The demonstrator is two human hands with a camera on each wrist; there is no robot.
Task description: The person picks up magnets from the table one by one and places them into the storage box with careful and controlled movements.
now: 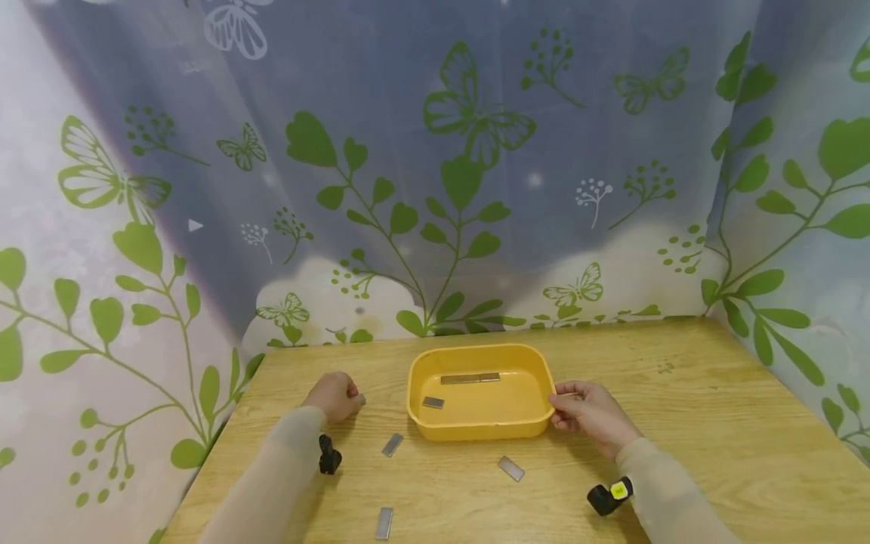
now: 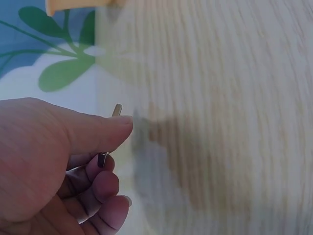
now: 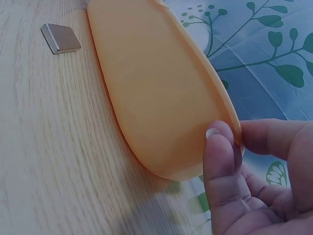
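Note:
A yellow plastic tray [image 1: 476, 350] sits mid-table on the wooden top. My right hand [image 1: 590, 412] pinches its right rim, thumb and fingers on the edge; the right wrist view shows that hand [image 3: 230, 144] on the tray wall [image 3: 156, 88]. My left hand [image 1: 334, 396] rests left of the tray and pinches a thin metal plate [image 2: 117, 109] between thumb and fingers [image 2: 110, 169]. In the tray lie a long metal bar [image 1: 469, 378] and a small metal plate [image 1: 433, 402].
Three more metal plates lie loose on the table [image 1: 680, 423]: one [image 1: 392, 444] left of the tray's front, one [image 1: 510, 468] in front of it, one [image 1: 384, 523] near the front edge. A leaf-patterned curtain [image 1: 435, 189] closes off the back and sides.

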